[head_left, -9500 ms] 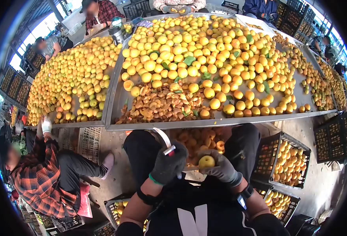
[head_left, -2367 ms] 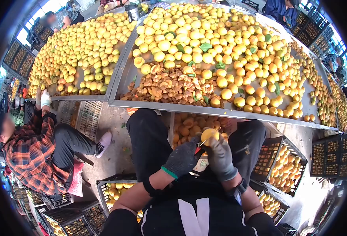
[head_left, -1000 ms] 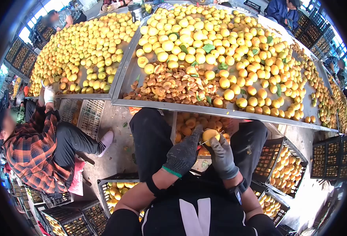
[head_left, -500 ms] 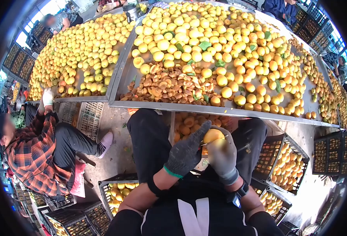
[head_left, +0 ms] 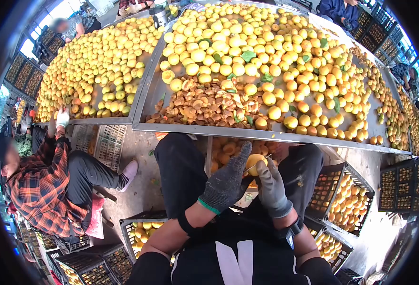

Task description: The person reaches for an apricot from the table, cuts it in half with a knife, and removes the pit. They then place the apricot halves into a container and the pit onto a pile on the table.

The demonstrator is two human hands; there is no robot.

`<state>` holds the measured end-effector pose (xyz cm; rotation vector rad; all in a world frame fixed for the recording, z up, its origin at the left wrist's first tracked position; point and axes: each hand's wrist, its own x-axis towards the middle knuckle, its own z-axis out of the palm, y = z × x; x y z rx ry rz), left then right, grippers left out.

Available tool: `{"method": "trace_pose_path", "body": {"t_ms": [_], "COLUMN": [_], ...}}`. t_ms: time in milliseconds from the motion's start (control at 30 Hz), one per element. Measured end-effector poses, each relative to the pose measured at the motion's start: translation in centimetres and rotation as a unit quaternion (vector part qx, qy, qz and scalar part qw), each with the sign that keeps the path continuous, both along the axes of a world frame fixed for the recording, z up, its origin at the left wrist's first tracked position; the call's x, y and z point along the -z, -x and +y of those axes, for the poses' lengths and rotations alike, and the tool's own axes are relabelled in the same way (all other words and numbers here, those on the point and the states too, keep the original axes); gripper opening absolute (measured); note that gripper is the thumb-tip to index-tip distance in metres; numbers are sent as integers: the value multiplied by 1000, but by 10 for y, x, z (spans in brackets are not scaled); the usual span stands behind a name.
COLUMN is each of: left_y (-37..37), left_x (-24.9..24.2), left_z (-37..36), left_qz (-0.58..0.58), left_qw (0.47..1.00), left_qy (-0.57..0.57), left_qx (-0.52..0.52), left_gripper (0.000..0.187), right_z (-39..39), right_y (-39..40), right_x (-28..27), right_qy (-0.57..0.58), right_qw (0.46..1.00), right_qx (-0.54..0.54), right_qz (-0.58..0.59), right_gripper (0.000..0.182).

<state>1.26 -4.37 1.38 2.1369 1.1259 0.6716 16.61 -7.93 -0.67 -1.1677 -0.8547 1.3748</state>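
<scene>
In front of my lap, my left hand (head_left: 223,184), in a dark grey knit glove with a green cuff, is closed round a yellow apricot (head_left: 254,164), thumb pointing up. My right hand (head_left: 272,190), in a lighter grey coated glove, is at the fruit's right side. Its fingers pinch a thin metal tool (head_left: 267,156), which crosses the apricot; its handle is hidden. Below the table edge, behind my hands, a crate of apricots (head_left: 223,151) stands between my knees.
A metal-rimmed table (head_left: 209,129) carries many apricots (head_left: 247,35), a heap of split, brownish pieces (head_left: 204,102) and leaves. Black crates of apricots (head_left: 349,204) flank me. At the left, a co-worker in a plaid shirt (head_left: 43,187) sits at another fruit-covered table. More people are farther back.
My right hand has drawn slightly down and away from the apricot, showing the thin tool across it. My left hand has turned slightly and still holds the fruit.
</scene>
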Motion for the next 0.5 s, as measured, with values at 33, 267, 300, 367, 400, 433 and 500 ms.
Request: {"method": "trace_pose_path", "body": {"t_ms": [33,267,300,367,400,433,500], "left_y": [-2,6,8,11,12,13,13], "left_x": [4,9,9,10,12,14,16], "left_z": [-1,-11,-10,-8,-8,-8,-9], "left_qz": [-1,61,84,91,99,98,111], "left_qw": [1000,997,994,994,993,993,990], "left_qy": [1,47,76,67,59,58,79], "left_qx": [1,8,1,-1,-1,-2,23], "left_gripper": [82,83,81,80,79,79,81], "right_z": [-4,-13,-11,-10,-11,-10,-8], "right_y": [-1,11,13,11,10,9,4], "right_x": [13,41,43,40,29,20,14], "right_qy": [-7,-54,-54,-80,-62,-45,15], "right_qw": [1000,998,993,986,991,995,1000], "right_qx": [-1,29,29,9,-5,-19,-24], "right_qz": [-28,-29,-101,-147,-118,-90,8], "right_gripper": [41,37,36,39,39,39,40]}}
